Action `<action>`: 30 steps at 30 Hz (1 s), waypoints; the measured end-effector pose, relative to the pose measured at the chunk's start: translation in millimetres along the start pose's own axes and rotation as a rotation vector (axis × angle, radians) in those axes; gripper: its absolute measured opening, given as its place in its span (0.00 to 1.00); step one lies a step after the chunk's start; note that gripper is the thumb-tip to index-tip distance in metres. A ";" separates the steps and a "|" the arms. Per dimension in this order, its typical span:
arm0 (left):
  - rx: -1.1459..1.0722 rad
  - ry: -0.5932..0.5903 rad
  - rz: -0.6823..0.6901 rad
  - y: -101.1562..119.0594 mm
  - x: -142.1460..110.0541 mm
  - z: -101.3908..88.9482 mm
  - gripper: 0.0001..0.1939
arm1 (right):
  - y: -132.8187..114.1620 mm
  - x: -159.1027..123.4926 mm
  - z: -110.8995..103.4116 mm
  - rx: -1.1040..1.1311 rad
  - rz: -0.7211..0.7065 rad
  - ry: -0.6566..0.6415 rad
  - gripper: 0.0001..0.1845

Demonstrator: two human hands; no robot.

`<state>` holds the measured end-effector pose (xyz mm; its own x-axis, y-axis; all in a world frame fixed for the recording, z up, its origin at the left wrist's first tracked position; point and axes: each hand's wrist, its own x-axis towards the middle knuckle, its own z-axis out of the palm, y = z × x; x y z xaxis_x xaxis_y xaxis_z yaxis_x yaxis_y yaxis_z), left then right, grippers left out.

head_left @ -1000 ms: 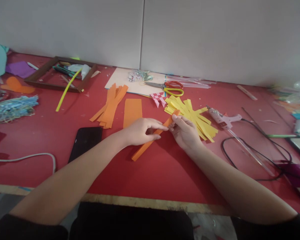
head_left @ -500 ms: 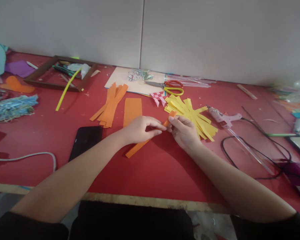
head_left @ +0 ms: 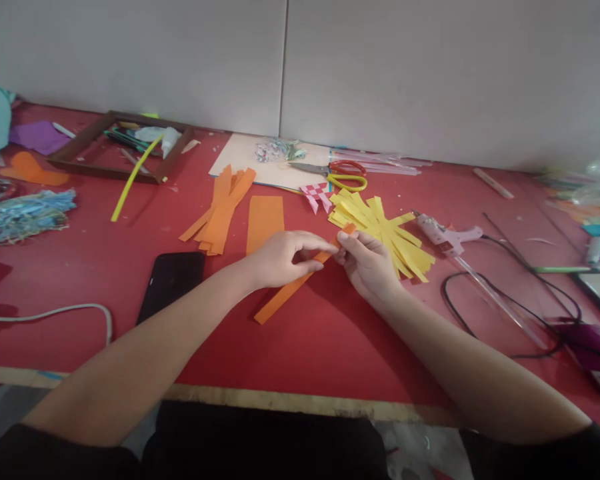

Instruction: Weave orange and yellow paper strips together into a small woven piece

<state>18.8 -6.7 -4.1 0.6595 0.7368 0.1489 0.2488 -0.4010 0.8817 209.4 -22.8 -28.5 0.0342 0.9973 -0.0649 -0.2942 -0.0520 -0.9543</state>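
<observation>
A narrow orange paper strip (head_left: 287, 292) slants from lower left up to the right, between my two hands. My right hand (head_left: 367, 263) pinches its upper end between thumb and fingers. My left hand (head_left: 290, 257) has the strip between its thumb and fingers, close to the right fingertips. Beneath and behind the left hand lies a wider orange paper piece (head_left: 265, 220). More orange strips (head_left: 223, 210) are heaped to its left. Beyond the right hand, yellow paper strips (head_left: 390, 233) lie crossed in a pile.
Scissors (head_left: 347, 175) rest on a pale sheet (head_left: 230, 157) at the back, near a pink checked paper piece (head_left: 317, 195). A pink glue gun (head_left: 445, 235) with a black cord is on the right. A black phone (head_left: 173, 283) and wooden frame (head_left: 80, 160) are on the left.
The strip now runs straighter between my hands, and more of it shows by the left fingers. Its lower end has shifted slightly down and right. My hands have barely moved.
</observation>
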 end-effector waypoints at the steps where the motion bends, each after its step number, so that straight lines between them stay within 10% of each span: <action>1: 0.002 0.001 -0.004 0.0 -0.2 0.2 0.17 | 0.0 0.1 -0.3 0.006 -0.002 -0.006 0.18; 30: -0.084 0.004 -0.089 2.6 -0.2 -0.2 0.18 | -5.3 10.4 -5.0 0.216 0.142 0.087 0.12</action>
<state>19.2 -7.8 -1.8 0.6346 0.7696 0.0702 0.2457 -0.2871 0.9259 216.2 -12.3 -25.5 0.0576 0.9721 -0.2274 -0.4984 -0.1694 -0.8502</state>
